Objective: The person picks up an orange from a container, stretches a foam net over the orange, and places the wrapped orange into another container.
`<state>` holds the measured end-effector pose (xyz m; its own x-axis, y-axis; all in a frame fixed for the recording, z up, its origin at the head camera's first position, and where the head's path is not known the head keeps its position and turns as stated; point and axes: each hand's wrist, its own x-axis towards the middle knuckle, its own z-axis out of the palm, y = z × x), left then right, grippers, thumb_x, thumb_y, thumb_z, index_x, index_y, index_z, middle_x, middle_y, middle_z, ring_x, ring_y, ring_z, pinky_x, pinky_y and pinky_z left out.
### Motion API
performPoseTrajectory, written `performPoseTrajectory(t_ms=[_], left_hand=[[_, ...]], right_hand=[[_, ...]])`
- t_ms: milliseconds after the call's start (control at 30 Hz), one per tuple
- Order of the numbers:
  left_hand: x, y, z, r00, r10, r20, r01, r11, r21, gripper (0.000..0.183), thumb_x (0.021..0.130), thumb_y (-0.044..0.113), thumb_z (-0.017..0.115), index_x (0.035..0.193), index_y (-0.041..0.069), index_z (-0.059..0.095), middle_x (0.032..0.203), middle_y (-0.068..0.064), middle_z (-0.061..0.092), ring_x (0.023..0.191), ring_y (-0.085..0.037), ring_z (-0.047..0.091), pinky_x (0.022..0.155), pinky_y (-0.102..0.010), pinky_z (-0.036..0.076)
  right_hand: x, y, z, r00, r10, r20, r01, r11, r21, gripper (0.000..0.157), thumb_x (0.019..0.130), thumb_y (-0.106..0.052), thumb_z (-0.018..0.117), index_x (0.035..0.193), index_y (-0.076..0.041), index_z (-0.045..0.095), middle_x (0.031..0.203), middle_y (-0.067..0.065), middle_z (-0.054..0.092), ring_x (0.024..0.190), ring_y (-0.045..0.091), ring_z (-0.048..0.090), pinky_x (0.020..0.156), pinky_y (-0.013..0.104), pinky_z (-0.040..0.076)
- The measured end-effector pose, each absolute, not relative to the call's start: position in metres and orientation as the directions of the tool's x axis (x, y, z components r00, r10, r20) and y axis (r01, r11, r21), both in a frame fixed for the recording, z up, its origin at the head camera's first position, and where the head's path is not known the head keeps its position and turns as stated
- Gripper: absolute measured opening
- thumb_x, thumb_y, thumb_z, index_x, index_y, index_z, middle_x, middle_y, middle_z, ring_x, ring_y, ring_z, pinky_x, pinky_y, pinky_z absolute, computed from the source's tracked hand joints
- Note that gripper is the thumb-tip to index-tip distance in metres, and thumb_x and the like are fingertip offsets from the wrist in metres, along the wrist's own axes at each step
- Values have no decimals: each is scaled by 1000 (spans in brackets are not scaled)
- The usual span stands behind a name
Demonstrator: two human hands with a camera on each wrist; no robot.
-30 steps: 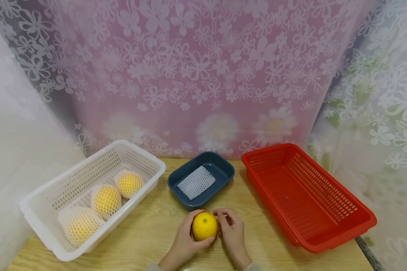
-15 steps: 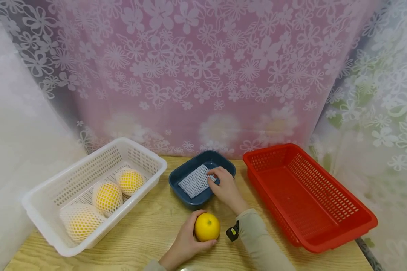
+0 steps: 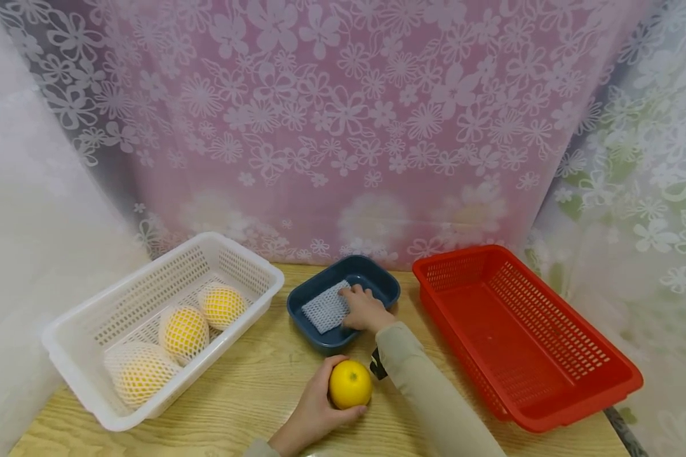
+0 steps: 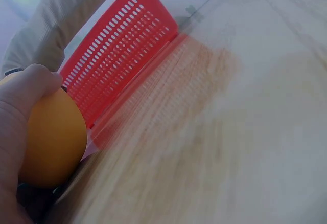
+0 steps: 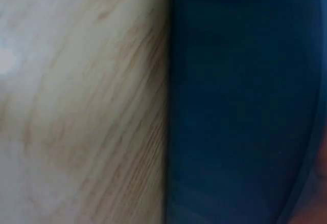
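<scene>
My left hand (image 3: pixel 314 406) grips a round yellow citrus fruit (image 3: pixel 350 384) over the front middle of the table, thumb on its near side. In the left wrist view the thumb lies across the top of the citrus fruit (image 4: pixel 56 137). My right hand (image 3: pixel 364 308) reaches into the small dark blue tub (image 3: pixel 327 344). Its fingers, spread apart, lie over the right end of a white foam net sleeve (image 3: pixel 322 309), hiding that part. The right wrist view is filled mostly by the blue tub's outer wall (image 5: pixel 240 101), with a sliver of hand at the right edge.
Left stands a white slotted basket (image 3: pixel 217 346) holding 3 yellow fruits in foam nets, one of them a netted fruit (image 3: pixel 184 333) in the middle. A red slotted basket (image 3: pixel 491 343) stands at right. The wooden table (image 3: pixel 246 393) runs back to a floral curtain (image 3: pixel 343 127).
My right hand has left the citrus fruit, gone forward to the blue tub, and come down over the foam net. The left hand still holds the fruit in nearly the same place.
</scene>
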<state>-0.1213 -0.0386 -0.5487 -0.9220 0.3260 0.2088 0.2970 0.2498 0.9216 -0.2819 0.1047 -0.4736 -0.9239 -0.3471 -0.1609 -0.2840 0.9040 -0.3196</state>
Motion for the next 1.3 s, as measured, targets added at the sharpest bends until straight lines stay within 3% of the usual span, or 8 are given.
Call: performPoseTrajectory(t_ms=[167, 267, 367, 600, 900, 1133, 1300], left_hand=[[-121, -38, -548, -922, 333, 197, 288, 249, 925, 79, 78, 40, 84, 140, 13, 42, 130, 3, 54, 109, -15, 56, 94, -36, 48], [-121, -39, -548, -923, 332, 194, 285, 250, 926, 79, 78, 39, 84, 140, 14, 42, 130, 3, 54, 109, -15, 56, 94, -36, 48], [-121, -38, -547, -921, 330, 205, 294, 248, 923, 79, 78, 39, 84, 140, 13, 42, 130, 3, 54, 108, -15, 56, 94, -36, 48], [-120, -37, -548, -918, 331, 218, 308, 249, 918, 83, 76, 42, 84, 141, 13, 42, 130, 3, 54, 108, -15, 56, 93, -37, 48], [-120, -39, -550, -907, 323, 270, 353, 236, 905, 84, 75, 40, 86, 140, 11, 42, 128, 3, 55, 107, -15, 57, 92, -36, 49], [-119, -40, -546, -905, 325, 275, 356, 223, 908, 82, 76, 38, 85, 140, 9, 43, 129, 3, 55, 108, -15, 57, 93, -36, 49], [-118, -39, -547, -908, 324, 267, 347, 221, 912, 79, 79, 38, 83, 140, 9, 43, 130, 1, 55, 110, -16, 57, 94, -36, 48]], right_hand=[[-285, 104, -473, -935, -320, -152, -257, 908, -331, 61, 77, -9, 80, 133, -13, 57, 133, 20, 45, 109, 37, 52, 91, 53, 48], [-285, 104, -473, -938, -319, -134, -265, 912, -313, 44, 80, -9, 78, 122, -16, 65, 123, 16, 51, 97, 32, 56, 87, 50, 51], [-285, 105, -473, -943, -318, -100, -278, 916, -290, 31, 84, -11, 74, 114, -18, 71, 116, 11, 57, 97, 29, 58, 84, 50, 52], [-282, 113, -464, -954, -297, -36, -274, 915, -296, 23, 87, -16, 71, 110, -18, 77, 114, 7, 64, 106, 27, 60, 85, 49, 53], [-271, 122, -430, -960, -270, 71, -276, 880, -386, 14, 88, -19, 71, 101, -18, 77, 100, 2, 68, 84, 22, 59, 75, 44, 52], [-245, 132, -413, -959, -237, 156, -278, 681, -678, 12, 92, -20, 70, 102, -14, 74, 91, 2, 68, 74, 21, 56, 68, 33, 53], [-213, 140, -414, -925, -256, 280, -347, 275, -897, 17, 93, -10, 69, 109, -3, 69, 104, 14, 68, 82, 23, 64, 73, 30, 57]])
